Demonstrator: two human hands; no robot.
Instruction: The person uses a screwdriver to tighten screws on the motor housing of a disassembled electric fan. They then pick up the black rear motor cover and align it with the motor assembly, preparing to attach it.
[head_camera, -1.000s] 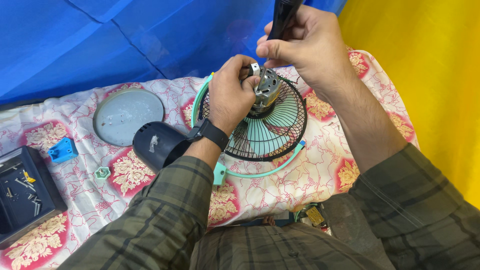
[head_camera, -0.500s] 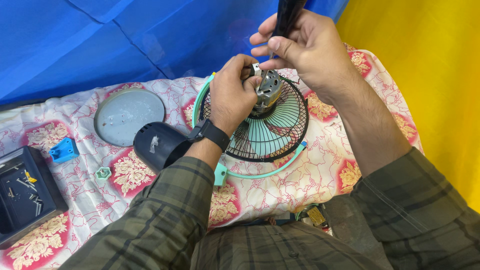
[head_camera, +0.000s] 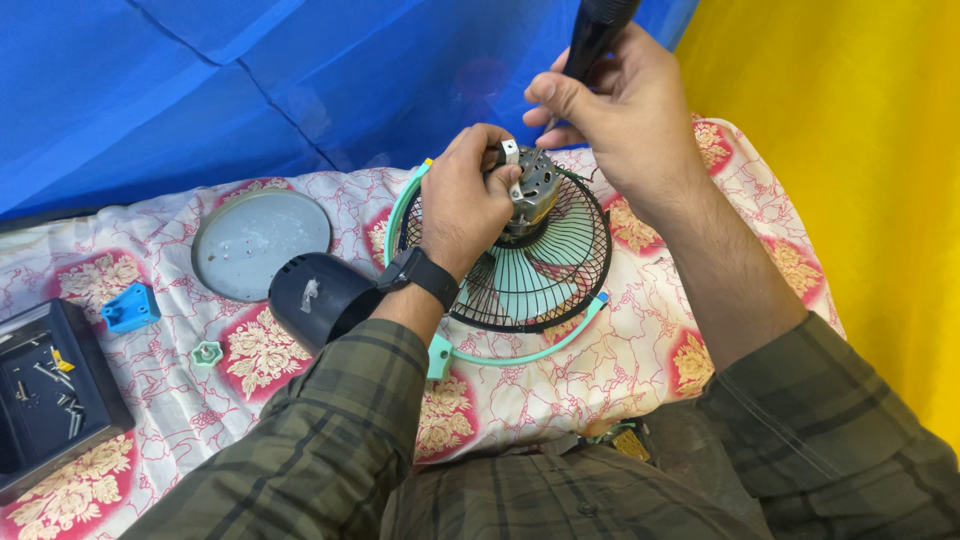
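- Gripping the fan motor (head_camera: 530, 190) was our left hand (head_camera: 462, 205), fingers curled and pressed around the motor's silver body; a black watch (head_camera: 424, 274) sat on that wrist.
- We held the motor at the centre of the black wire fan guard (head_camera: 540, 280), which had a mint-green rim (head_camera: 520, 352) and lay tilted on the floral cloth (head_camera: 640, 370).
- Our right hand (head_camera: 625, 120) was above and just behind the motor, fingers closed around the black handle of a tool (head_camera: 592, 35); we could not tell the tool's tip.
- We saw a black domed motor cover (head_camera: 318, 296) touching the left sleeve, just beside the guard.
- We saw a grey round plate (head_camera: 260, 242) lying flat farther left.
- We noted a small blue plastic bracket (head_camera: 130, 308) and a mint-green knob (head_camera: 206, 352) lying apart on the cloth.
- We saw a black tray (head_camera: 50, 400) with screws at the left edge.
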